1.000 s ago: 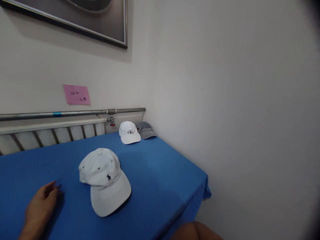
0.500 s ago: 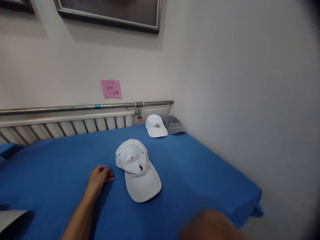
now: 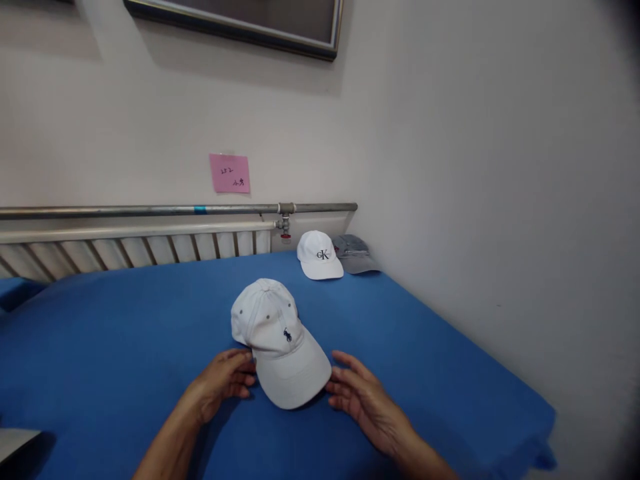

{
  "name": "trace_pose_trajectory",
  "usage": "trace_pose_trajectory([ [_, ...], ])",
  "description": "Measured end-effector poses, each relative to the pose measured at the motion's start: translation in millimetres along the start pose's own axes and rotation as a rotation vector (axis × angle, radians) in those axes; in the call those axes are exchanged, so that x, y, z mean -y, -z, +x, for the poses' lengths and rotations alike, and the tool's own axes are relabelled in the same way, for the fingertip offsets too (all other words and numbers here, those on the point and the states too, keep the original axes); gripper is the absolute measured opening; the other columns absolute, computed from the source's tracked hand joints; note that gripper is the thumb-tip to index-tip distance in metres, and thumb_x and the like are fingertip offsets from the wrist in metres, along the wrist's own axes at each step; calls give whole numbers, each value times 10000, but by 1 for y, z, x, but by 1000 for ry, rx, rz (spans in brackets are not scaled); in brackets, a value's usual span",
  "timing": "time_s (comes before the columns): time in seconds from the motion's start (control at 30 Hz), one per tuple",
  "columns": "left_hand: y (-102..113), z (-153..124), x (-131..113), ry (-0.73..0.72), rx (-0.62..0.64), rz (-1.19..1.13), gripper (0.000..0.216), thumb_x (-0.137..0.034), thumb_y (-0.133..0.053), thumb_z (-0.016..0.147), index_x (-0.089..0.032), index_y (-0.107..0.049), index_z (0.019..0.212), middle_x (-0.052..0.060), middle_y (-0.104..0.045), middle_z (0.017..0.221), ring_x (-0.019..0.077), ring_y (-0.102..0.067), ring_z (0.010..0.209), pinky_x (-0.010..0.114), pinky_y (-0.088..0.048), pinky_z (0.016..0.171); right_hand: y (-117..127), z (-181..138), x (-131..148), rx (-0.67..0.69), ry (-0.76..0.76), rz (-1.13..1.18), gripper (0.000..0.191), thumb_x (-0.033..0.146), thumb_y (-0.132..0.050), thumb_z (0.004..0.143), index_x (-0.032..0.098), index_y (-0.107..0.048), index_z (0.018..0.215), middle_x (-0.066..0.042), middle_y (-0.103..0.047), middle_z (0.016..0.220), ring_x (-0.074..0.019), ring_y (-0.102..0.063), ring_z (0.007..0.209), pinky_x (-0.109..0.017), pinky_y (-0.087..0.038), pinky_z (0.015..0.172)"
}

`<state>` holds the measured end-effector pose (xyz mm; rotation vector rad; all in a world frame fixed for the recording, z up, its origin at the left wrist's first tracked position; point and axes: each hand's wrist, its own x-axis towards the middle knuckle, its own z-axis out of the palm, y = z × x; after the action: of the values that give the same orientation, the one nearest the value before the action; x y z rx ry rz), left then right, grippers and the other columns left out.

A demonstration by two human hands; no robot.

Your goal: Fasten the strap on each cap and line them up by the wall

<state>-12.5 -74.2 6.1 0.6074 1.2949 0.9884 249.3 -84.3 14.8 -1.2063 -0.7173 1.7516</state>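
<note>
A white baseball cap [image 3: 273, 330] with a small dark emblem lies on the blue tablecloth [image 3: 125, 333], brim toward me. My left hand [image 3: 223, 378] rests at the left edge of the brim, fingers curled loosely and touching it. My right hand [image 3: 360, 393] is at the right edge of the brim, fingers stretched out and spread, fingertips at the brim. Neither hand has lifted the cap.
A second white cap [image 3: 320, 256] with a dark logo and a grey cap [image 3: 354, 253] lie at the table's far corner by the wall. A radiator [image 3: 130, 250] and metal pipe [image 3: 150, 211] run behind. A pink note [image 3: 229, 173] hangs on the wall. The table's right edge [image 3: 500, 380] drops off near the side wall.
My view has swung to centre the cap. My left hand moved from left of the cap to its brim, and my right hand came up from below to the brim's other side.
</note>
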Motion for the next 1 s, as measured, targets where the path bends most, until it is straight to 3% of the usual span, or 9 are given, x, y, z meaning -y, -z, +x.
trace_pose_trajectory([
  [0.2, -4, 12, 0, -15, 59, -270, 209, -306, -694, 791, -118, -624, 735, 28, -632, 602, 97, -558, 474, 193, -433, 443, -15, 27, -6, -52, -78, 286, 504, 186, -813, 560, 181, -550, 989, -1, -679, 756, -113, -623, 618, -217, -470, 567],
  [0.37, -6, 22, -8, -136, 16, -654, 146, -168, -509, 920, -124, -648, 922, 66, -731, 741, 159, -706, 677, 259, -571, 710, -23, 25, -24, 8, -125, 351, 654, 133, -798, 519, 208, -518, 1105, -2, -702, 794, -126, -624, 611, -231, -437, 539],
  [0.5, -1, 21, -13, -212, -17, -853, 267, -118, -389, 966, -121, -653, 1003, 71, -759, 781, 163, -731, 717, 254, -586, 764, -28, 26, -25, 123, -219, 350, 658, 199, -782, 581, 226, -488, 1169, -37, -714, 822, -177, -662, 692, -290, -470, 639],
  [0.7, 19, 23, -9, -239, -73, -904, 347, -87, -367, 964, -138, -648, 1162, 68, -768, 789, 156, -735, 712, 209, -588, 704, -54, 78, -2, 268, -315, 276, 197, 240, -670, 760, 161, -582, 918, -35, -708, 788, -168, -667, 725, -309, -474, 756],
  [0.83, 31, 28, -5, -151, -77, -839, 355, -131, -380, 962, -96, -638, 1204, 105, -764, 783, 220, -736, 811, 336, -568, 862, -72, 118, 0, 413, -360, 268, 211, 329, -618, 810, 145, -609, 912, -57, -702, 717, -176, -662, 656, -308, -471, 712],
  [1.0, 29, 30, -4, -41, -58, -777, 371, -161, -419, 946, -118, -613, 1259, 105, -765, 886, 265, -698, 977, 423, -496, 981, -84, 136, -6, 524, -292, 353, 216, 273, -712, 726, 145, -642, 886, -28, -725, 756, -158, -673, 701, -286, -473, 787],
])
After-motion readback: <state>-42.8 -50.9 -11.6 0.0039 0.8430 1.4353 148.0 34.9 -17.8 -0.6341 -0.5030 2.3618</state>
